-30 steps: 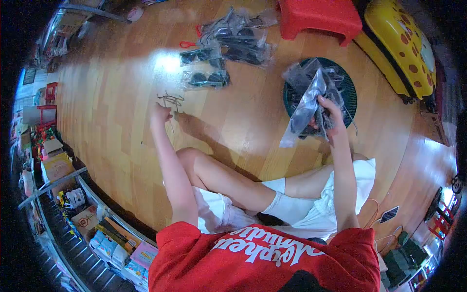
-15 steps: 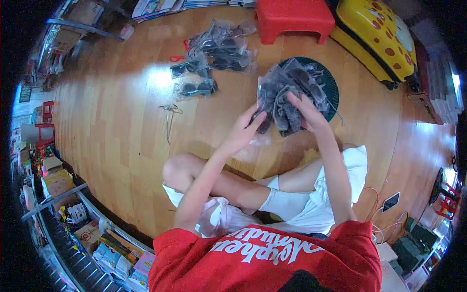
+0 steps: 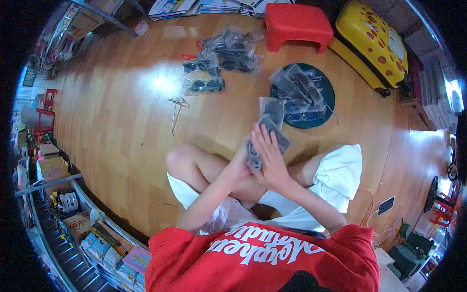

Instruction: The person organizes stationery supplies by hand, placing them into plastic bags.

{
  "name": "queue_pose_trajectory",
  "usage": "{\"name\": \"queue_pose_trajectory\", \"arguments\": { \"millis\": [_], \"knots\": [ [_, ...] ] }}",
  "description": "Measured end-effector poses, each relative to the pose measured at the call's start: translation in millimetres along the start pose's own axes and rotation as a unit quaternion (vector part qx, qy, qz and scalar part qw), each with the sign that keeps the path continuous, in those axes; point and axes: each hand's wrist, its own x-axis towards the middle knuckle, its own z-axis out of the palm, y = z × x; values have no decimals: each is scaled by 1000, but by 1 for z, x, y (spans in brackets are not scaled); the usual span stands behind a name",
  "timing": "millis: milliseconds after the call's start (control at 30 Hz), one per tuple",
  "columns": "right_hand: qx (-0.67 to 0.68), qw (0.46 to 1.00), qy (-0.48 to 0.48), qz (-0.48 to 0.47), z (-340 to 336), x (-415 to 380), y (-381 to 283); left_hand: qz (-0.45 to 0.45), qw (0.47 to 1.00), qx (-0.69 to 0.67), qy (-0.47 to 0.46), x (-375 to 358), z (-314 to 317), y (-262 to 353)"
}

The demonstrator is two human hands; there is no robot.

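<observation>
My left hand (image 3: 238,159) is closed around a bunched grey cloth (image 3: 254,156) in front of my crossed legs. My right hand (image 3: 270,158) lies over the bundle with its fingers pressed along the cloth. A clear plastic bag (image 3: 272,110) with something dark in it sticks out above my fingers; its lower part is hidden. Beyond my hands, a round dark green tray (image 3: 332,97) bears several bagged pairs of sunglasses (image 3: 302,87). Farther left, more bagged sunglasses (image 3: 236,51) lie in a group on the floor.
A thin metal piece (image 3: 174,117) lies on the wooden floor to the left. At the back stand a red stool (image 3: 297,24) and a yellow spotted suitcase (image 3: 372,44). Shelving with boxes (image 3: 104,243) runs along the lower left; a phone-like device (image 3: 386,206) and cables lie right.
Both hands have come away from the tray toward my lap with the grey cloth and a bag. My right hand has crossed over to meet the left. The bagged sunglasses on the tray are uncovered.
</observation>
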Motion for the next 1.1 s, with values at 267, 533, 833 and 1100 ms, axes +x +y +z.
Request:
{"name": "queue_pose_trajectory", "arguments": {
  "millis": [267, 533, 833, 1100],
  "knots": [
    [-35, 994, 81, 61, 9, 9, -14, 90, 987, -110, -72, -32, -11, -36],
    [-50, 990, 125, 50, 33, -32, 8, 37, 996, -70, -38, -20, -26, -57],
    [-55, 998, 0, 3, 57, -66, -8, 98, 984, -117, -93, -7, -70, -84],
    [13, 994, 110, 23, 30, -38, 22, 30, 997, 8, -73, -22, -40, -70]
  ]
}}
